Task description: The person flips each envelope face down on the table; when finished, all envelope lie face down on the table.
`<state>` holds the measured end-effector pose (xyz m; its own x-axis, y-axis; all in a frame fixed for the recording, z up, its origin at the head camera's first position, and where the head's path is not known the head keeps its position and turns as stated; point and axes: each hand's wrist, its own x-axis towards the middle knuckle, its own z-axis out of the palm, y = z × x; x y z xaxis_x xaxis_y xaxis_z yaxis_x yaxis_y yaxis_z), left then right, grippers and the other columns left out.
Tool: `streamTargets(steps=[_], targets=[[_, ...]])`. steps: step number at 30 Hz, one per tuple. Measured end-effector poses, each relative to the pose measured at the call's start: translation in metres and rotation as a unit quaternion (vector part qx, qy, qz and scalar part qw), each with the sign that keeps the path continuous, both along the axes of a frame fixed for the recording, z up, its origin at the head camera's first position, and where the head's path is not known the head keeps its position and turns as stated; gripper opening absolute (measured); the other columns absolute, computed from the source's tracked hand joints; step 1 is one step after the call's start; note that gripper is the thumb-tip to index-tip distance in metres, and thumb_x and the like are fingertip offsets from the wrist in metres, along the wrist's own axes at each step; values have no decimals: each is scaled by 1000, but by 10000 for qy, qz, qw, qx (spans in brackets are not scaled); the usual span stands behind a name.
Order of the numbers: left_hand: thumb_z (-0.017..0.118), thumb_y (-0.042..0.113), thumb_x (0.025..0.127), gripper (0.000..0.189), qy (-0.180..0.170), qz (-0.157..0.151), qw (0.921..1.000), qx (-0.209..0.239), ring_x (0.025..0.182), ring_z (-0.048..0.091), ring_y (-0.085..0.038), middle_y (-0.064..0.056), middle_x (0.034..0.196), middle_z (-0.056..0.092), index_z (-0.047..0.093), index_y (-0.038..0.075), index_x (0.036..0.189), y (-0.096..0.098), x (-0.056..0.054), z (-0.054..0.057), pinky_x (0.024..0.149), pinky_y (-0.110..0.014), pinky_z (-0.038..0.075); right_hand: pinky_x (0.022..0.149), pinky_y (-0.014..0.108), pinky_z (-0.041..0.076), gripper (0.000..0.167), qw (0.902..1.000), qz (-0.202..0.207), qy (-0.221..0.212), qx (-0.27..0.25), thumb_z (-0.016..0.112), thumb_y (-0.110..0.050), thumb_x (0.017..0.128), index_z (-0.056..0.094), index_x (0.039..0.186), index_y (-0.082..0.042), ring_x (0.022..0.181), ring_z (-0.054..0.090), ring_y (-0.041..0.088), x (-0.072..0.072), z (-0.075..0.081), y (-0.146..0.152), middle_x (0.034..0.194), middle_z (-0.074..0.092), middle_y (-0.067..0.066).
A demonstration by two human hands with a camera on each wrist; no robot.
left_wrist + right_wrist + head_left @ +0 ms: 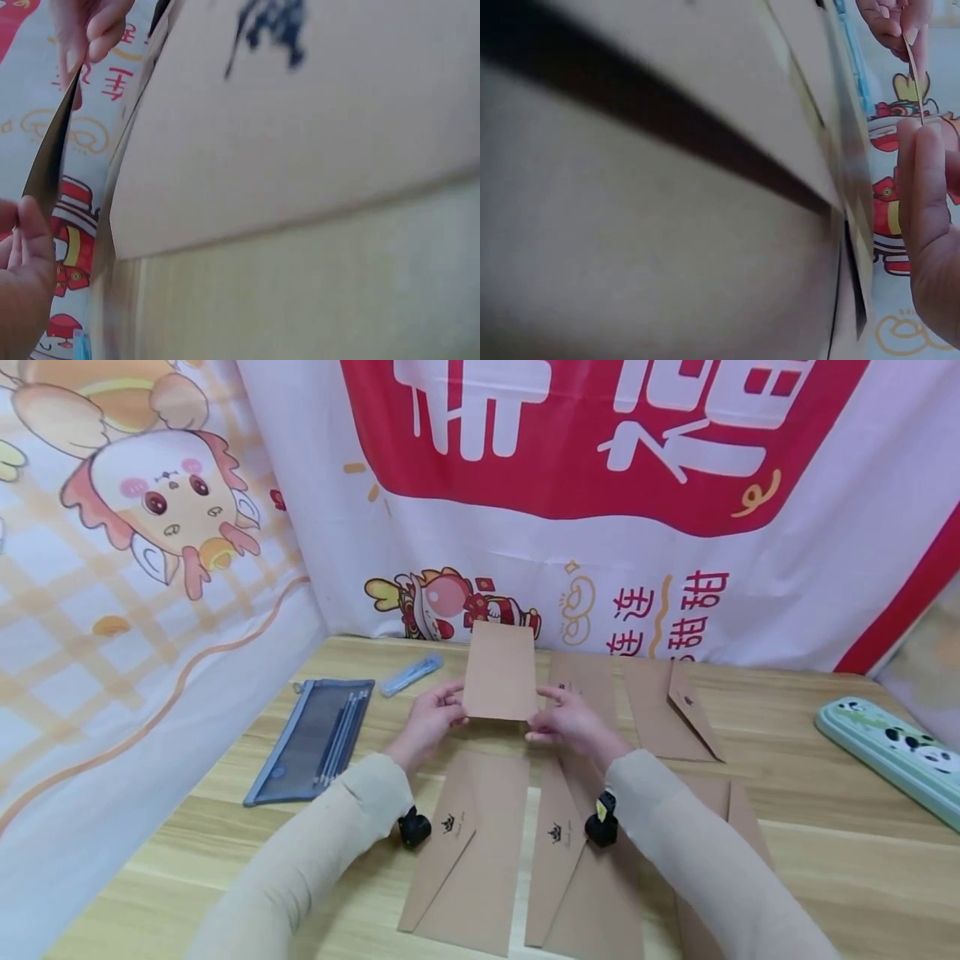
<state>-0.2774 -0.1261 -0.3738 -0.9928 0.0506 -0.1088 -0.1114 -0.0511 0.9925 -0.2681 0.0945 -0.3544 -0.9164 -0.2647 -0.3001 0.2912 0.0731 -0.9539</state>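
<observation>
Between both hands a plain brown kraft envelope [500, 672] is held up near the back of the table, its blank side toward the head camera. My left hand [431, 718] pinches its left edge low down, thumb against fingers. On the opposite edge, my right hand [570, 722] pinches it near the lower corner. In the left wrist view the envelope [54, 154] appears nearly edge-on and slightly bowed, with the left hand [26, 274] at its near end. The right wrist view shows the right hand [930, 202] gripping its thin edge.
Below the hands lie two printed envelopes [487, 852] [600, 893]. More envelopes [652, 718] lie to the right. A mesh pencil pouch [303, 743] and a small blue case [411, 675] are at left. A green panda pencil case [892, 752] lies far right. Printed cloth [465, 543] hangs behind.
</observation>
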Motion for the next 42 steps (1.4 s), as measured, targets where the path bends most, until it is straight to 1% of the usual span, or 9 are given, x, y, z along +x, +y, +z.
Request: streamTargets(steps=[4,9,17,24,29,32,35,38,42], targets=[[50,-14,78,59,-229,-429,9984,-286,77,55,-12,-3,90,53,45,3,135,-5,-3,0,77,-22,52,66,24,57,75,9998,96,-168,89,52,10,85,16,148,-8,63,62,15,-2,-4,1,126,44,32],[52,-12,79,59,-458,-606,9955,-568,83,56,-14,-9,100,56,43,2,136,-9,-3,-3,84,-25,52,65,23,56,74,9992,165,-324,152,52,11,86,14,148,-4,66,63,15,-4,-10,0,147,22,27],[50,-13,81,54,-303,-583,9939,-890,95,57,-17,-23,121,54,43,-5,133,-11,-5,-10,94,-32,48,68,26,57,76,9975,577,-331,234,51,13,85,10,147,0,65,63,18,-5,-15,-1,146,19,31],[49,-5,87,44,-504,-456,9904,-1205,84,55,-14,-19,117,52,46,-5,131,-15,-2,-9,79,-25,52,69,26,57,78,9966,585,-520,257,51,14,84,10,148,-4,65,63,17,-4,-19,-1,149,15,29],[49,-2,88,43,-549,-514,9864,-1465,88,55,-15,-20,125,50,46,-4,131,-17,2,-2,76,-24,53,65,24,56,80,9974,550,-427,166,49,16,83,7,148,-5,64,63,17,-5,-15,2,151,12,26],[50,0,86,45,-454,-541,9836,-1659,87,55,-18,-20,124,51,46,-2,131,-16,3,3,79,-27,52,64,24,56,80,9978,571,-286,192,50,15,84,7,148,-5,64,63,16,-3,-9,6,145,22,30],[51,2,87,44,-223,-591,9822,-1769,94,55,-21,-19,125,51,47,0,131,-12,3,10,86,-33,51,65,23,56,77,9979,580,-166,252,51,11,86,9,148,-7,64,63,15,1,1,10,122,45,32],[52,2,88,42,105,-701,9812,-1797,104,54,-25,-20,127,51,48,0,130,-1,1,19,92,-37,49,65,24,56,74,9974,627,92,340,52,7,88,10,148,-6,64,62,14,4,11,17,95,58,23],[53,1,90,39,468,-919,9770,-1867,109,53,-28,-21,125,52,50,1,129,22,1,27,91,-35,50,69,29,56,70,9949,673,527,531,52,3,89,13,147,-3,66,62,14,9,20,32,80,61,9]])
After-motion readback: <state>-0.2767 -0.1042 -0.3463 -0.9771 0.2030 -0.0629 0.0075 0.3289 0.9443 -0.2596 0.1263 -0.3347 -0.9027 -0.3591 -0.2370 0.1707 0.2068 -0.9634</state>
